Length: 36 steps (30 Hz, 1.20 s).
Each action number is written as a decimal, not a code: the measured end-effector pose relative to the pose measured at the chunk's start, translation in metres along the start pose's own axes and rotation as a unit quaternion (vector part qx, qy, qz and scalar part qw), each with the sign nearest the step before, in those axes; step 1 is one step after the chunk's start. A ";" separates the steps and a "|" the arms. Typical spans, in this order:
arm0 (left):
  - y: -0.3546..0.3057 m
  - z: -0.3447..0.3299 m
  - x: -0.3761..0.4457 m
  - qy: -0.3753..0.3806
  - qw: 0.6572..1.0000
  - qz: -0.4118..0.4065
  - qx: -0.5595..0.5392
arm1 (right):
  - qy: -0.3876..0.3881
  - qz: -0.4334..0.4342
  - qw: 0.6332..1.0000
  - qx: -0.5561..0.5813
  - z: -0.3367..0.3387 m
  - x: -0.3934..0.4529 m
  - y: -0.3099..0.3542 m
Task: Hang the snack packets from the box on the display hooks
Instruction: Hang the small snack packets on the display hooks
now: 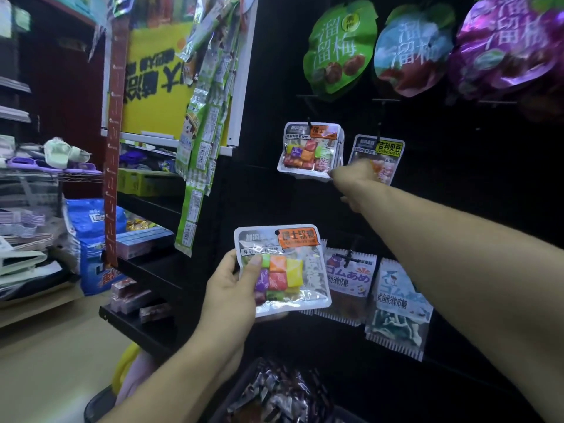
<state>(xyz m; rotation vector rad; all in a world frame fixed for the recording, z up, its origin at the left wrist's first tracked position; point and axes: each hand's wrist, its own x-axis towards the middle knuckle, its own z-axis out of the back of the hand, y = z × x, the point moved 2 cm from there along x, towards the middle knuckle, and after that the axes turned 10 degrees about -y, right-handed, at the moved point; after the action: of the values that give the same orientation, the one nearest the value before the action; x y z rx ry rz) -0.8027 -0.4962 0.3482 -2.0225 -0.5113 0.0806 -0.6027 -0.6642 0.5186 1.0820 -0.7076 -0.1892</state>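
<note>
I'm holding one candy packet (282, 270) clamped in my left hand (232, 290), below the hooks. My right hand (354, 178) is reaching the hung packets (309, 151); I can't tell its grip. Several are hanging already; more are waiting in the box (274, 392).

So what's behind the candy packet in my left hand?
Behind the candy packet held in the left hand, packets with serrated edges hang in the lower row; the brown gummy packet shows beside it. Whatever hangs directly behind is covered, apart from an edge.
</note>
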 end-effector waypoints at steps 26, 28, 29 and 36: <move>-0.091 -0.122 0.152 0.003 0.982 -0.146 0.118 | 0.027 0.111 0.984 0.134 0.010 0.004 0.070; -0.092 -0.123 0.158 0.009 0.980 -0.151 0.127 | 0.019 0.083 0.987 0.134 0.002 0.012 0.068; -0.091 -0.123 0.160 0.014 0.979 -0.152 0.133 | 0.016 0.070 0.989 0.132 -0.002 0.015 0.067; -0.081 -0.119 0.165 0.040 0.970 -0.176 0.163 | 0.002 0.049 0.990 0.133 -0.009 0.018 0.067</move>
<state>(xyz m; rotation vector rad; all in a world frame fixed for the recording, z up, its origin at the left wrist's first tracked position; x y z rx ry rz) -0.6469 -0.4979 0.5019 -1.5843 -0.7458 -0.1259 -0.5966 -0.6341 0.5810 1.2972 -0.7959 -0.0074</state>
